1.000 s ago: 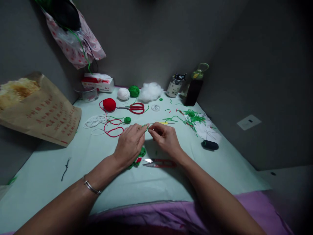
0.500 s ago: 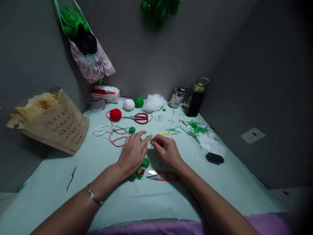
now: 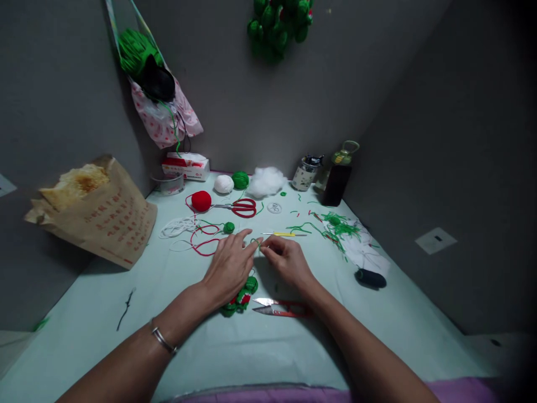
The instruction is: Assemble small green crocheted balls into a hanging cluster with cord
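Observation:
A thin strand of green yarn (image 3: 255,241) runs between the fingertips of both hands above the middle of the table. My right hand (image 3: 289,260) pinches it between thumb and index finger. At the other end, my left hand (image 3: 230,263) holds the yarn near the tips of its thumb and index finger, with another finger stretched out. Partly under my left palm lie small green crocheted pieces with red parts (image 3: 243,296). Thread snips with orange-red handles (image 3: 277,308) rest between my forearms. Beyond the hands lies a yellow-handled crochet hook (image 3: 284,234).
Red-handled scissors (image 3: 243,207), a red yarn ball (image 3: 201,201), white stuffing (image 3: 266,182) and a small green ball (image 3: 229,228) lie farther back. Green yarn scraps (image 3: 339,226) and a dark roll (image 3: 370,279) are at right. A paper bag with flatbread (image 3: 104,218) stands left.
The view has tilted slightly, so everything sits a little lower and to the right. Both hands stay at the green yarn, with only small finger shifts.

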Motion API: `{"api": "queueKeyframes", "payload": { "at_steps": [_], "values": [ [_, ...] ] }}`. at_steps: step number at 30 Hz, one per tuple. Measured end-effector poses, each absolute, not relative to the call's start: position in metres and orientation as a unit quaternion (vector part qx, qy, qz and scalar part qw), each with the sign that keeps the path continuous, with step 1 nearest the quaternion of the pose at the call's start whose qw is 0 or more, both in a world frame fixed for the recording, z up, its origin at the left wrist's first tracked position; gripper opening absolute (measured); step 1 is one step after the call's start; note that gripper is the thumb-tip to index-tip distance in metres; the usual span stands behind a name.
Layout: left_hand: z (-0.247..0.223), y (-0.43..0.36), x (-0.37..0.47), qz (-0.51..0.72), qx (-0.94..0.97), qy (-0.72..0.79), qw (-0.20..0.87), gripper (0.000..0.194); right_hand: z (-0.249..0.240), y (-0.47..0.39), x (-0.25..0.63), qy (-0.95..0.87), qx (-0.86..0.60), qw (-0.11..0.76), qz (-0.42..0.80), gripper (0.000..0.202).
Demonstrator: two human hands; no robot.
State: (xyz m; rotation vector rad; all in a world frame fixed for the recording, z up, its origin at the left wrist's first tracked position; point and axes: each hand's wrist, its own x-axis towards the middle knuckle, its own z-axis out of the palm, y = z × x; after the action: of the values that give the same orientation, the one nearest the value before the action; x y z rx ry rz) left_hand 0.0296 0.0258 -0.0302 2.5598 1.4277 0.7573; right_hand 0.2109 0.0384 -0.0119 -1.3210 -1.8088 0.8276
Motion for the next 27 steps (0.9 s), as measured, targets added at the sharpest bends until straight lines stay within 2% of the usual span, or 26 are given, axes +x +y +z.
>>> {"api": "queueKeyframes", "payload": {
  "at_steps": [6,9,12,16,20,23,27],
  "values": [
    [-0.026,0.026,0.028,0.259,0.847,0.459,0.074,0.044,-0.015,0.035,0.211,-0.717,-0.493,0.363,0.334,0.019],
    [-0.023,0.028,0.028,0.298,0.829,0.457,0.122,0.036,-0.013,0.034,0.212,-0.713,-0.515,0.375,0.292,0.018],
    [-0.020,0.031,0.028,0.371,0.771,0.465,0.227,0.025,-0.010,0.033,0.212,-0.719,-0.522,0.385,0.249,0.018],
    [-0.018,0.035,0.028,0.448,0.630,0.477,0.418,0.010,-0.010,0.029,0.210,-0.746,-0.510,0.382,0.193,0.017],
    [-0.019,0.038,0.028,0.453,0.519,0.469,0.553,0.024,-0.014,0.025,0.208,-0.781,-0.491,0.363,0.135,0.017],
    [-0.021,0.038,0.029,0.473,0.483,0.461,0.575,0.027,-0.015,0.025,0.207,-0.796,-0.480,0.356,0.094,0.018],
    [-0.023,0.038,0.030,0.482,0.469,0.462,0.578,0.020,-0.016,0.025,0.208,-0.811,-0.480,0.329,0.055,0.019]
  ]
}}
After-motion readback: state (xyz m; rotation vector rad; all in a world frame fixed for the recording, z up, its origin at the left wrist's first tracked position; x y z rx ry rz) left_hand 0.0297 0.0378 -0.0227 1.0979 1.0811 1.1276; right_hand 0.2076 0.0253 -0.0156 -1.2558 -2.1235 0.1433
